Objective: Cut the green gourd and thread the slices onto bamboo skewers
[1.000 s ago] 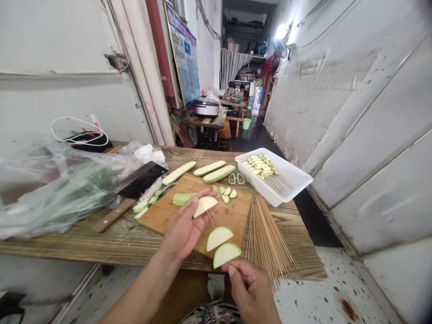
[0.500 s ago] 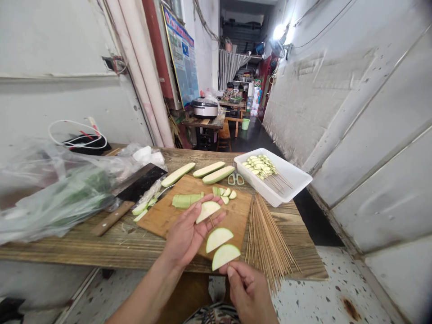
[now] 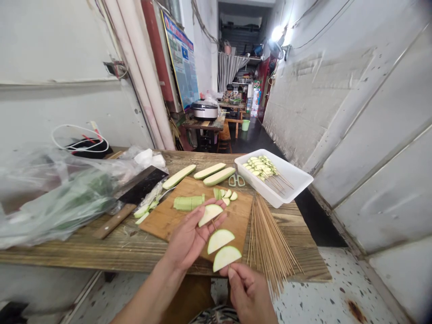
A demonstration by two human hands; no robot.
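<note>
My left hand (image 3: 189, 238) lies palm up above the bamboo cutting board (image 3: 168, 220), with a pale green zucchini slice (image 3: 210, 215) resting against its fingers. My right hand (image 3: 249, 293) pinches the lower end of a thin bamboo skewer (image 3: 214, 226). Two more half-moon slices (image 3: 220, 240) sit on that skewer, the lowest just above my right fingers. Behind my left hand, a peeled zucchini chunk (image 3: 188, 202) and several small slices (image 3: 222, 195) lie on the board. Long zucchini strips (image 3: 209, 171) lie beyond it on the wooden table (image 3: 84, 247).
A cleaver (image 3: 135, 193) lies left of the board, next to a plastic bag of greens (image 3: 57, 202). Right of it are green-handled scissors (image 3: 236, 180), a white tray (image 3: 290, 180) of skewered slices, and a fan of loose skewers (image 3: 270, 238). Walls flank the table.
My left hand and the top slice have shifted slightly down and to the right, closer to the other slices. The head view has also tilted a little.
</note>
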